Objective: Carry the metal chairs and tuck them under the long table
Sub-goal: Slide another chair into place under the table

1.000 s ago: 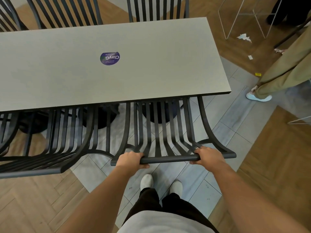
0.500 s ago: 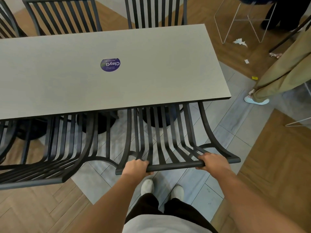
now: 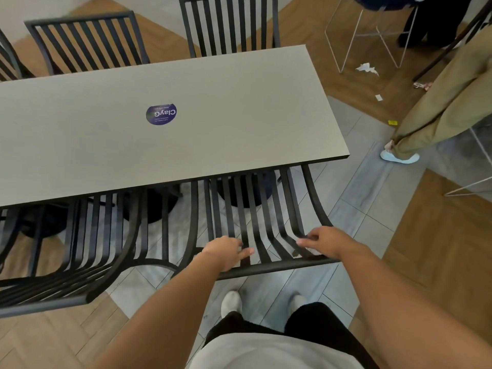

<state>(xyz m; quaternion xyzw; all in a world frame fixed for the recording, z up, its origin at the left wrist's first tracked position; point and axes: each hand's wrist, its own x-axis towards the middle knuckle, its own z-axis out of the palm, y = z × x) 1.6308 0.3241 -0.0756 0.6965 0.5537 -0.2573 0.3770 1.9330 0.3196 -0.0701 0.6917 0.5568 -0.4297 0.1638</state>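
A black slatted metal chair (image 3: 255, 217) stands in front of me, its seat under the near right end of the long grey table (image 3: 239, 107). My left hand (image 3: 226, 251) hovers just above the left part of the chair's top rail, fingers loose and extended. My right hand (image 3: 322, 242) floats over the right part of the rail, fingers relaxed. Neither hand holds the rail. A second black chair (image 3: 87, 249) is tucked under the table to the left.
Two more black chairs (image 3: 87, 41) (image 3: 229, 25) stand on the table's far side. A person in tan trousers (image 3: 439, 110) stands at the right. White wire stools (image 3: 372, 35) and paper scraps (image 3: 367, 68) lie on the wood floor beyond. A purple sticker (image 3: 161, 114) sits on the tabletop.
Both hands have let go of the chair's top rail and lifted off it with fingers opened. The chair stays under the table edge.
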